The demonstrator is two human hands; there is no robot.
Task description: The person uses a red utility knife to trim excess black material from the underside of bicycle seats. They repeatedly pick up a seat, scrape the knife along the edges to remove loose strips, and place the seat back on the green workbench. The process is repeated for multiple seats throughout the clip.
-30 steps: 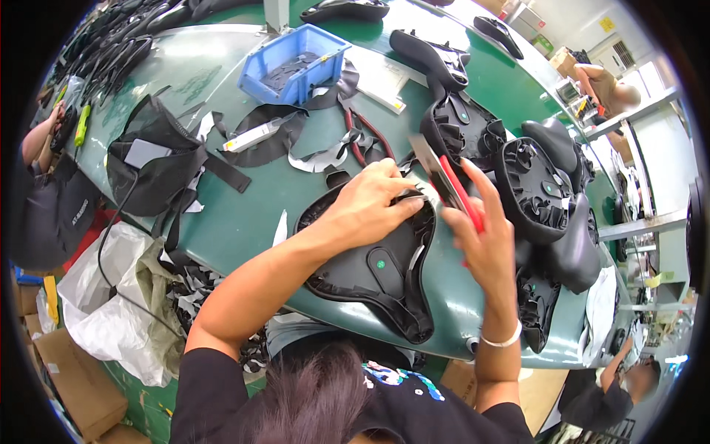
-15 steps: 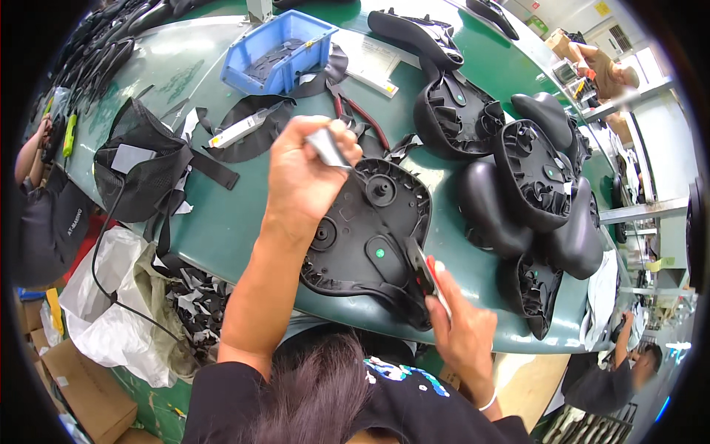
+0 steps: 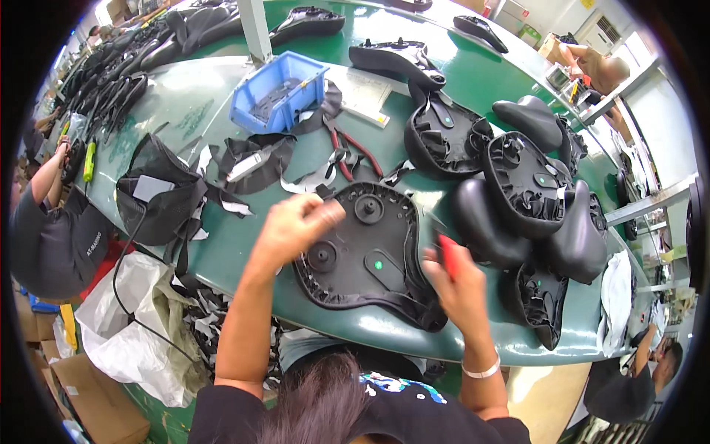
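Observation:
A black bicycle saddle (image 3: pixel 384 240) lies upside down before me, its ribbed underside and small green dot showing. My left hand (image 3: pixel 296 229) hovers at its upper left rim; the fingers are smeared by motion, so whether they pinch anything is unclear. In my right hand (image 3: pixel 462 285), just right of the saddle and apart from it, is a red-handled tool (image 3: pixel 447 255) with a thin metal tip pointing up and left. A pale fabric scrap (image 3: pixel 312 180) lies beyond my left hand, beside red-handled pliers (image 3: pixel 359 155).
More black saddles (image 3: pixel 525 185) crowd the right side of the green table. A blue bin (image 3: pixel 281 92) of dark pieces stands at the back. Black mesh fabric (image 3: pixel 159 192) lies to the left, above a white sack (image 3: pixel 133 325). Other people work left and right.
My left hand has come down and left, and the pale strip it held is no longer seen in it. The right hand has lifted the red-handled tool off the saddle's edge, to the right.

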